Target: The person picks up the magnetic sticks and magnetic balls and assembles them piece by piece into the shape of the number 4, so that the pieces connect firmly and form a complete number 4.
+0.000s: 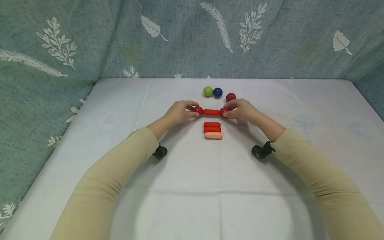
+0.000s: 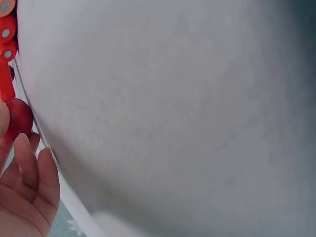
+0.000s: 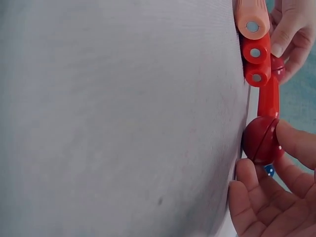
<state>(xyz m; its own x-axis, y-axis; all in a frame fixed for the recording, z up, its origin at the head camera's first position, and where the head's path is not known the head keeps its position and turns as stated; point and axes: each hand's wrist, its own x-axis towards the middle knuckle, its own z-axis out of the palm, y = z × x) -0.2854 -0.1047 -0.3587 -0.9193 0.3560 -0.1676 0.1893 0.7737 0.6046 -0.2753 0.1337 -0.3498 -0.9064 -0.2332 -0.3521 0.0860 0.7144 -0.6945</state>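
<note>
A red magnetic rod (image 1: 211, 112) lies crosswise between two red balls, with a ball at each end. My left hand (image 1: 179, 112) pinches the left red ball (image 1: 197, 110) between thumb and fingers. On the other side, my right hand (image 1: 244, 110) pinches the right red ball (image 3: 260, 140), whose surface shows a dark seam. Just nearer to me lie two more red rods (image 1: 212, 129) side by side, and a peach rod (image 1: 213, 135) lies against them. Their ends show round silver magnets in the right wrist view.
Beyond the hands sit a green ball (image 1: 208, 91) and a dark blue ball (image 1: 217, 93) side by side. A third red ball (image 1: 231, 97) is just behind my right fingers. The white-covered table (image 1: 190, 214) ends at a leaf-patterned green curtain (image 1: 181, 44).
</note>
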